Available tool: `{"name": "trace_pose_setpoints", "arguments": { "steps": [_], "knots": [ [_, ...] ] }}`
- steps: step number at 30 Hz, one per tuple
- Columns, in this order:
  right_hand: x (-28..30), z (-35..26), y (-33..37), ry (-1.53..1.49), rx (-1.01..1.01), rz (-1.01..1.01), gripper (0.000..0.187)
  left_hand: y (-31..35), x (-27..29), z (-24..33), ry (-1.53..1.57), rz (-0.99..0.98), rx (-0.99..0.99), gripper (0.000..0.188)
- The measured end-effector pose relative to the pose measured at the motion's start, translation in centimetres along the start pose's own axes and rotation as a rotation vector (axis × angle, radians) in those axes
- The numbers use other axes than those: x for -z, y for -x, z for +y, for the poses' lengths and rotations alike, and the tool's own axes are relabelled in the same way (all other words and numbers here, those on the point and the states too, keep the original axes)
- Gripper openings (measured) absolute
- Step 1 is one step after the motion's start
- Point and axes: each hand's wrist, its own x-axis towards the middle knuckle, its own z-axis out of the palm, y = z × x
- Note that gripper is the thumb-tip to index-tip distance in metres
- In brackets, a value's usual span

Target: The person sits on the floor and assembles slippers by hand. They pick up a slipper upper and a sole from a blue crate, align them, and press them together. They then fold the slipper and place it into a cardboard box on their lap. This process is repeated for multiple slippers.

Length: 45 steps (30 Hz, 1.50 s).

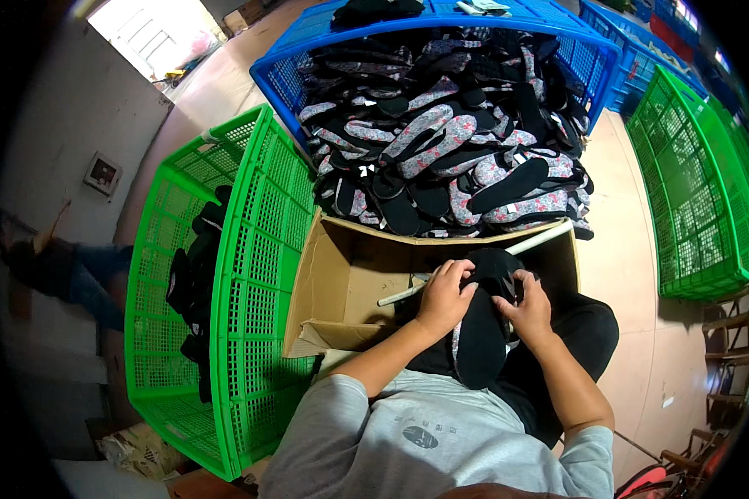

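Observation:
A black cloth slipper (480,345) with a flat dark sole and a sliver of floral fabric at its edge lies over my lap, its heel end toward me. My left hand (446,296) is closed on the left side of its black upper, fingertips bent over the fabric. On the opposite side my right hand (528,306) pinches the upper between thumb and fingers. Beneath and beyond the hands stands an open cardboard box (358,279), with a pale rod (404,294) across it. The slipper's far end blends into other black material there.
A blue crate (279,91) spills a heap of black and floral slippers (441,150) just beyond the box. To the left a green crate (262,333) holds dark items. Another green crate (682,183) stands at the right, near wooden chairs (728,358) by the tiled floor (628,308).

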Motion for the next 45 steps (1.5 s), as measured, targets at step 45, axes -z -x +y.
{"name": "trace_pose_setpoints", "arguments": {
  "steps": [45],
  "knots": [
    [-1.1, 2.9, -0.6, -0.852, -0.403, 0.333, 0.011, 3.3, -2.5, 1.2, -0.039, 0.004, 0.164, 0.037]
  ]
}}
